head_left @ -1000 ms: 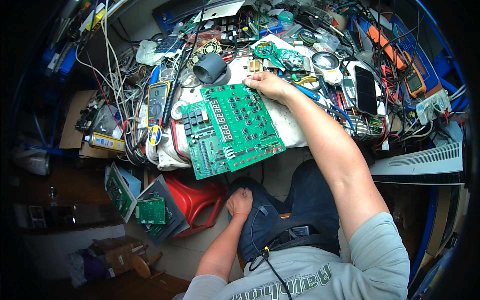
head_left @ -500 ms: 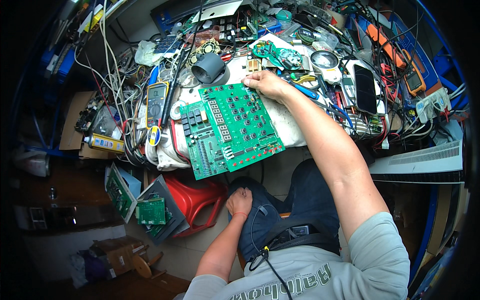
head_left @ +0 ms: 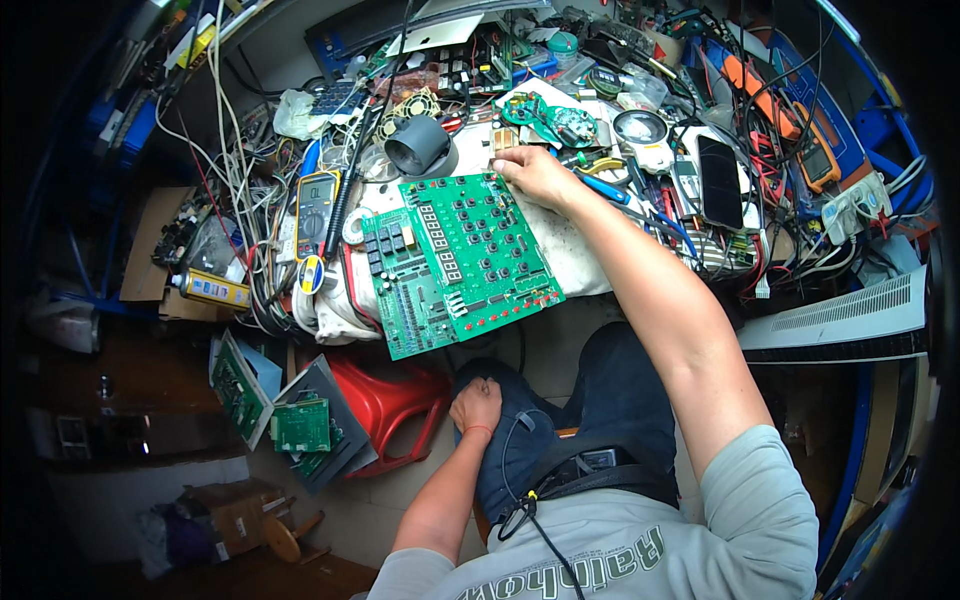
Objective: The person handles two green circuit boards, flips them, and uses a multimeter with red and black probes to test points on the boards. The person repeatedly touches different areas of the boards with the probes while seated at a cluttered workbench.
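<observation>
Component board [head_left: 403,300] and display board [head_left: 490,275] at the desk [head_left: 580,255] edge

Left to right, then: the component board is green, with chunky black blocks [head_left: 385,245] up top, a yellowish part beside them and loads of tiny bits lower down. The display board, also green, overlaps its right side (at least that's how it looks from up here). It's got a strip of digit displays [head_left: 438,243], pale segments on black, then a field of black push buttons and a row of red parts [head_left: 510,311] along the bottom. Both are at the front of the desk, turned a bit, lower edges poking out past it.

Left hand [head_left: 477,405] rests on the left thigh, curled in a loose fist, reddish band [head_left: 479,430] on the wrist. Right arm reaches up from the lower right, elbow slightly bent; the right hand [head_left: 540,177] has its fingers [head_left: 512,158] closed on the display board's top right corner, looks like a pinch.
</observation>
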Tool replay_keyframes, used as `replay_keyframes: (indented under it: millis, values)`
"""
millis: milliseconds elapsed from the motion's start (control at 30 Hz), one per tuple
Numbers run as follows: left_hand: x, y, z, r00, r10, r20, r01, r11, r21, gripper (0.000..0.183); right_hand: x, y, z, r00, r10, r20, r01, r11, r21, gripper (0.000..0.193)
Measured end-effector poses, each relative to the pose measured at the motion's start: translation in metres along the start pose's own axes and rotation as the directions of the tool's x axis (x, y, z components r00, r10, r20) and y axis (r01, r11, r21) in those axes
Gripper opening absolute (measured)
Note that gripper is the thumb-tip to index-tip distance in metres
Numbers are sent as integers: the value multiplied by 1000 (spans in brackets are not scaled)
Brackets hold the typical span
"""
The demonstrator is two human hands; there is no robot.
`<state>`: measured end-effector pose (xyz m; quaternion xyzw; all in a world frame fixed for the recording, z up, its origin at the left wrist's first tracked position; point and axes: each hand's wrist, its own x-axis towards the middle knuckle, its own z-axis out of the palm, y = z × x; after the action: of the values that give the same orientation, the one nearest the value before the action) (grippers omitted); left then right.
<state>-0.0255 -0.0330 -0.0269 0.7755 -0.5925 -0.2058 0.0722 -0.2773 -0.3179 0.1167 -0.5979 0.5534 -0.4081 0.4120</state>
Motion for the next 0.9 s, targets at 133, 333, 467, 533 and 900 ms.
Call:
replay_keyframes:
  millis: [133, 333, 467, 533, 900]
  values:
    - [-1, -2, 1, 1000, 3, -5, -3, 1000, -9, 33, -22, -7, -8, 1000, 4, -30, -10, 976, -219, 40]
    - [-3, -4, 1, 1000, 21, -21, -21, 1000, -21, 33, -29, -1, -4, 980, 109, 168, -95, 992, -86, 35]
    - [-4, -4, 1, 1000, 15, -11, -15, 1000, -15, 33, -25, 3, -6, 961, 178, 213, -184, 983, 8, 33]
    - [-3, -3, 0, 1000, 12, -11, -12, 1000, -11, 33, -23, 2, -7, 954, 199, 224, -206, 978, 7, 32]
    - [-3, -4, 1, 1000, 12, -10, -12, 1000, 1, 34, -17, 4, -6, 923, 317, 218, -335, 941, 50, 30]
